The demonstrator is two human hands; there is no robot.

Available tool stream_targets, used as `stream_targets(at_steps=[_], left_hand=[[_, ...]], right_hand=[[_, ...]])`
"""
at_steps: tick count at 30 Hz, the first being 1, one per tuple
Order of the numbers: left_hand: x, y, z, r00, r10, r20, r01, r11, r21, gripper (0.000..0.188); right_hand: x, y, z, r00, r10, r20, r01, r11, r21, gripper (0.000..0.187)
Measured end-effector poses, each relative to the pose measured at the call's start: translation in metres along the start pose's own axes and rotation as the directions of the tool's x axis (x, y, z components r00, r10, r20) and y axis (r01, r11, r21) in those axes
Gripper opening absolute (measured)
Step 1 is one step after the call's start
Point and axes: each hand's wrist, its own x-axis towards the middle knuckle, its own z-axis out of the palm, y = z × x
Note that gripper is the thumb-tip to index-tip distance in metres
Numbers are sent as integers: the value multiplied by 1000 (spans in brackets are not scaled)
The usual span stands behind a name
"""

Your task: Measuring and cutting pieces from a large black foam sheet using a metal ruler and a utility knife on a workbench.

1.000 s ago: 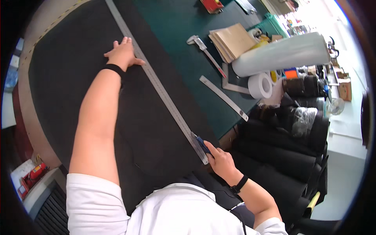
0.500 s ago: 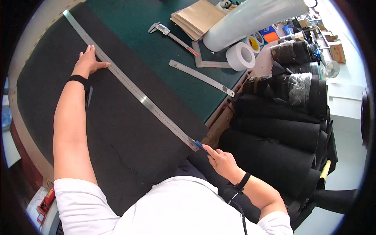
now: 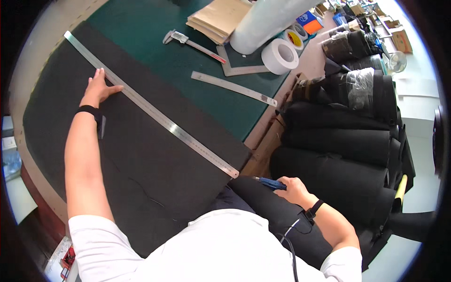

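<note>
A long steel ruler (image 3: 171, 127) lies diagonally over a sheet of black material (image 3: 117, 141) spread on the table. My left hand (image 3: 100, 88) presses near the ruler's far part, thumb and fingers spread along its edge. In my right hand (image 3: 293, 191) is a blue utility knife (image 3: 271, 183), gripped with its tip pointing left. The knife is off the sheet, to the right of the ruler's near end, above a black roll (image 3: 263, 199). A dark strip of the sheet shows on the ruler's far side.
On the green table top (image 3: 141, 23) lie a digital caliper (image 3: 195, 45), a short steel ruler (image 3: 235, 88), a steel square (image 3: 244, 71), white tape (image 3: 280, 56), brown paper envelopes (image 3: 218, 19) and a large pale roll (image 3: 268, 23). Black rolls (image 3: 333, 174) are stacked at the right.
My right hand has carried the knife rightward, away from the ruler's near end and off the sheet. My left hand remains at the ruler. The whole view has shifted slightly.
</note>
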Motion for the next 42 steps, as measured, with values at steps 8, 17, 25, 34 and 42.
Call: stream_targets(at_steps=[8, 17, 25, 34, 42], left_hand=[[-5, 13, 9, 1000, 7, 19, -6, 999, -50, 131], [-23, 23, -9, 991, -111, 76, 116, 991, -73, 134], [-32, 22, -16, 991, -109, 81, 117, 988, -105, 131], [-32, 12, 23, 994, -103, -43, 96, 983, -156, 109], [-39, 21, 34, 974, -122, -193, 99, 987, -126, 95]], right_hand=[[107, -47, 52, 972, 235, 0, -48, 199, 979, 17], [128, -25, 42, 950, 260, -175, 68, 373, 925, 10], [96, -63, 71, 983, 122, 134, -169, 345, 924, 12], [78, -90, 75, 962, 209, 177, -237, 313, 920, 14], [67, -98, 101, 954, 301, 3, -110, 339, 934, 15]])
